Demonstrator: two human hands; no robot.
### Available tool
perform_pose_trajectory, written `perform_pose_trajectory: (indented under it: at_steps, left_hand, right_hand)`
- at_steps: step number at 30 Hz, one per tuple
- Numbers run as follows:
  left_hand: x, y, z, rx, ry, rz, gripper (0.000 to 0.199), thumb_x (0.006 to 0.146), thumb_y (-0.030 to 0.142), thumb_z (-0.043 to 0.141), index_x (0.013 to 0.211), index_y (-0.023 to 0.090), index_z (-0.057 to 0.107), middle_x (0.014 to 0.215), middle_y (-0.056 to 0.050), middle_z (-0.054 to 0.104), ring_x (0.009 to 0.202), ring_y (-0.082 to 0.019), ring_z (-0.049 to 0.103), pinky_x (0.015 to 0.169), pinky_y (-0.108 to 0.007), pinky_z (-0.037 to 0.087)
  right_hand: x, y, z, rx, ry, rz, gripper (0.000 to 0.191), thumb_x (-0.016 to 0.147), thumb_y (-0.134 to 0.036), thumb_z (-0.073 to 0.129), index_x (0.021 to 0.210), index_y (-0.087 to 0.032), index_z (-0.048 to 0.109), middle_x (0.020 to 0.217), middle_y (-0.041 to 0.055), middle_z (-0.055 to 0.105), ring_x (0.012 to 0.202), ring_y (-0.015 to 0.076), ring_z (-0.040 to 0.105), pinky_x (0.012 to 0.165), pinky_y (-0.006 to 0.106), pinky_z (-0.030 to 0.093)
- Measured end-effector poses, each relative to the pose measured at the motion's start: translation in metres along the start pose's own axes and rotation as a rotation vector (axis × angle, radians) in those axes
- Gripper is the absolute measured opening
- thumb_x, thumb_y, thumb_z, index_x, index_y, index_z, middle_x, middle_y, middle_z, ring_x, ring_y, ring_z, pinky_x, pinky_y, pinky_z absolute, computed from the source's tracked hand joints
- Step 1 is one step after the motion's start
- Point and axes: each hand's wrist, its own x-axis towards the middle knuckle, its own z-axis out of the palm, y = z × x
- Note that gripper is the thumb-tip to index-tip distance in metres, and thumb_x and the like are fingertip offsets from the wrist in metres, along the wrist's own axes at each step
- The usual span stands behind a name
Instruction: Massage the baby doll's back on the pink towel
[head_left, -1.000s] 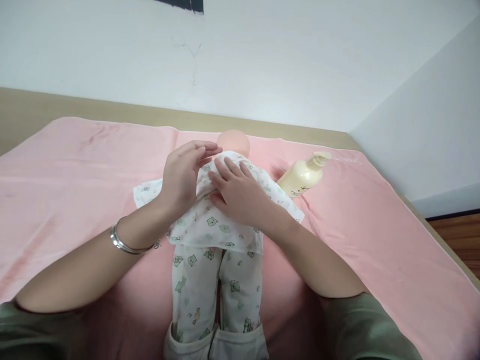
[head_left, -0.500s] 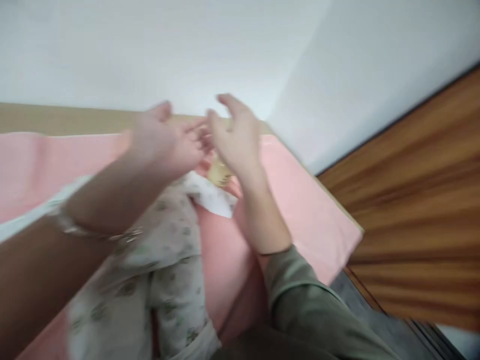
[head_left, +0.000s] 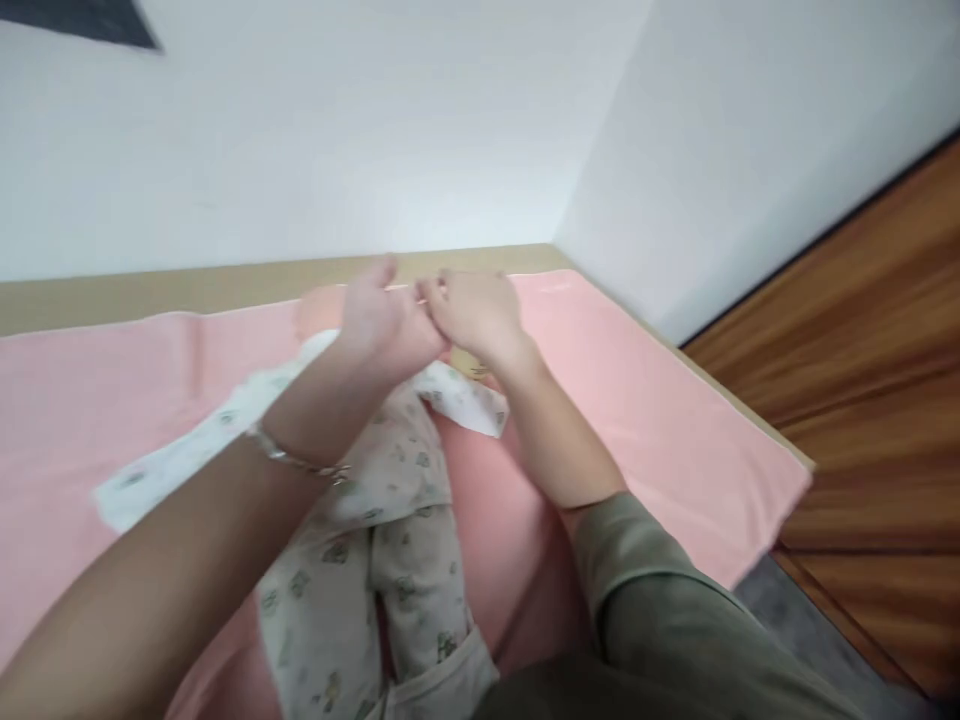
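Note:
My left hand [head_left: 394, 325] is held palm up with its thumb apart, its fingers largely hidden under the other hand. My right hand [head_left: 480, 308] lies palm down across them, its fingers bent slightly over the left palm. No object shows between the hands. Below them, a small printed white top [head_left: 405, 450] and matching pants [head_left: 420, 575] clothe a small figure, mostly covered by my arms. A rounded skin-coloured part, perhaps its head [head_left: 319, 312], shows beside my left hand. Under my right wrist is a yellowish item [head_left: 469, 362] with small dark print.
A pink sheet [head_left: 637, 420] covers the surface, with a tan edge [head_left: 150, 298] along the white wall [head_left: 337, 130]. To the right stands a brown wood-grain panel [head_left: 862, 420]. Grey floor [head_left: 795, 610] shows below it.
My hands have come closer together; the right now lies over the left fingers, where before it was raised with thumb and fingers apart. The view has shifted, so the sheet appears farther right and lower.

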Motion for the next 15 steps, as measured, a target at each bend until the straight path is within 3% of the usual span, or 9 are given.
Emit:
perform_pose_trajectory:
  at_steps: [1, 3, 6, 9, 12, 15]
  left_hand:
    - [-0.001, 0.001, -0.002, -0.107, 0.037, -0.113, 0.053, 0.108, 0.047, 0.021, 0.105, 0.014, 0.061, 0.107, -0.019, 0.073, 0.135, -0.031, 0.066, 0.115, -0.055, 0.055]
    - [-0.003, 0.004, -0.005, -0.224, 0.091, -0.181, 0.051, 0.107, 0.050, 0.029, 0.118, 0.013, 0.062, 0.113, -0.019, 0.074, 0.130, -0.033, 0.069, 0.112, -0.053, 0.058]
    - [-0.014, 0.009, -0.010, -0.291, 0.072, -0.178, 0.053, 0.105, 0.051, 0.037, 0.132, 0.013, 0.061, 0.126, -0.019, 0.073, 0.129, -0.031, 0.069, 0.112, -0.048, 0.058]
    - [-0.032, 0.015, -0.014, -0.257, -0.018, -0.169, 0.058, 0.107, 0.052, 0.030, 0.141, 0.014, 0.059, 0.136, -0.018, 0.070, 0.137, -0.030, 0.065, 0.119, -0.047, 0.052]
    - [-0.053, 0.025, -0.021, -0.207, -0.122, -0.163, 0.067, 0.109, 0.056, 0.019, 0.147, 0.016, 0.056, 0.144, -0.014, 0.067, 0.147, -0.030, 0.056, 0.127, -0.050, 0.043]
    - [-0.069, 0.039, -0.033, -0.191, -0.130, -0.141, 0.080, 0.106, 0.067, 0.011, 0.154, 0.016, 0.050, 0.153, -0.012, 0.061, 0.155, -0.029, 0.046, 0.133, -0.049, 0.032]
  right_hand:
    - [0.001, -0.001, 0.000, -0.005, 0.001, 0.006, 0.056, 0.109, -0.041, 0.026, 0.113, -0.015, 0.076, 0.122, 0.0172, 0.077, 0.118, 0.0381, 0.071, 0.104, 0.057, 0.051]
    - [0.001, -0.002, -0.001, 0.006, -0.011, 0.061, 0.055, 0.108, -0.042, 0.028, 0.118, -0.013, 0.073, 0.121, 0.0209, 0.077, 0.119, 0.0379, 0.070, 0.106, 0.056, 0.049]
    - [-0.002, -0.004, 0.001, -0.008, 0.049, 0.104, 0.054, 0.108, -0.043, 0.029, 0.125, -0.011, 0.070, 0.124, 0.0222, 0.075, 0.128, 0.0396, 0.065, 0.119, 0.073, 0.029]
    - [-0.010, -0.016, 0.006, 0.042, 0.204, 0.032, 0.060, 0.109, -0.043, 0.022, 0.138, -0.012, 0.063, 0.153, 0.0243, 0.057, 0.150, 0.0420, 0.045, 0.122, 0.080, 0.015]
    - [-0.029, -0.041, 0.015, 0.097, 0.270, -0.098, 0.064, 0.110, -0.044, 0.017, 0.161, -0.012, 0.040, 0.173, 0.0212, 0.029, 0.164, 0.0393, 0.022, 0.126, 0.079, 0.010]
    - [-0.059, -0.071, 0.026, 0.141, 0.265, -0.284, 0.073, 0.108, -0.049, 0.023, 0.167, -0.004, 0.023, 0.177, 0.0218, 0.017, 0.167, 0.0367, 0.006, 0.134, 0.067, 0.011]
